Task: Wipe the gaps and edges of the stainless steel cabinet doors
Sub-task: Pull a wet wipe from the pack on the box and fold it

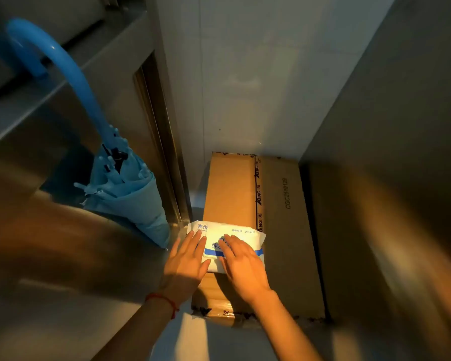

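wet-wipe pack (227, 231), white with blue band: blue characters "京悦" at its upper left corner; a row of smaller blue characters along the top right, too small to read; larger blue characters in the middle, first one reads "纯", the rest covered by the left hand (185, 264) and right hand (241, 267) lying flat on the pack.

cardboard box (284, 230) under the pack: code "cgc2510120" printed lengthwise on the right flap. sealing tape (258, 194) down the seam: repeated dark lettering, partly legible as "xing".
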